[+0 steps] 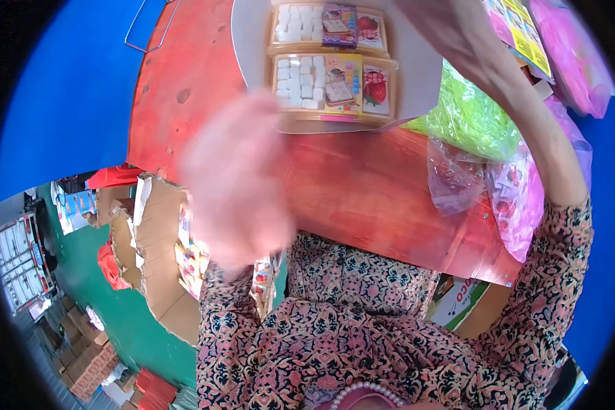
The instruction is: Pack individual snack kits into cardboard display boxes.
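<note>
A white-walled container stands at the top of the head view on the red table. Inside it lie two tan packs, an upper pack and a lower pack, each with white cube-shaped pieces and a strawberry picture under a clear cover. My left hand, badly blurred, is over the table just below the container's left corner, and its fingers are smeared. My right hand reaches to the container's right side at the top edge. Its fingers are blurred and partly cut off, so what they touch is hidden.
A green plastic bag and pink bags with small printed packets lie on the right of the red table. A torn open cardboard box with colourful packs stands lower left. A wire handle sits at the upper left.
</note>
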A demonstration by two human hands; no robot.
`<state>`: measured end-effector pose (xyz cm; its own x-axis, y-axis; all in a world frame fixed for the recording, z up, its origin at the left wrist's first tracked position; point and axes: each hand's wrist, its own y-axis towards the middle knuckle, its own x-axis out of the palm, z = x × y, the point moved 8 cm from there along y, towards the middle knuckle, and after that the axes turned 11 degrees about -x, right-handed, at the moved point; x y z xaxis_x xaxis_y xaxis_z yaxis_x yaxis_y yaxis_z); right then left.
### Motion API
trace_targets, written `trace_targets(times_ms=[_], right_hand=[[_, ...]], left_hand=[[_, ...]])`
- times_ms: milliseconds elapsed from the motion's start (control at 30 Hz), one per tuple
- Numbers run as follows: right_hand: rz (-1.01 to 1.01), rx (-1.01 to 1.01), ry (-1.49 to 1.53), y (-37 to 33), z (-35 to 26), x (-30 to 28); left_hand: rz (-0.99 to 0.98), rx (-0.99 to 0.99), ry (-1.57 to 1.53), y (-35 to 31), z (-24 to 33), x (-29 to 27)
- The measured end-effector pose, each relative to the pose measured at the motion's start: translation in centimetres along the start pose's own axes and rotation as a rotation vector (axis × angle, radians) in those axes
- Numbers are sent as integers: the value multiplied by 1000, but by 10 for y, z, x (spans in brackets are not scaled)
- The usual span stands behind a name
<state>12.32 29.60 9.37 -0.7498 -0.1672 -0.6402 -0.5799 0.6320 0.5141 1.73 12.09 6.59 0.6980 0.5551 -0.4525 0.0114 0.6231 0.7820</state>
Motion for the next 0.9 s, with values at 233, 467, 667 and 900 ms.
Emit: trace_targets(times_ms=[233, 467, 667, 900], right_hand=[[584, 172, 452, -71, 45, -15], [511, 658, 737, -132, 102, 54], [349, 939, 994, -136, 89, 93], [334, 792, 867, -141, 89, 64]], left_hand=[[69, -1044, -766, -24, -185, 28], [-251, -1333, -817, -51, -143, 93], [-191, -1323, -816, -113, -183, 95], [-261, -1237, -918, -63, -123, 91]])
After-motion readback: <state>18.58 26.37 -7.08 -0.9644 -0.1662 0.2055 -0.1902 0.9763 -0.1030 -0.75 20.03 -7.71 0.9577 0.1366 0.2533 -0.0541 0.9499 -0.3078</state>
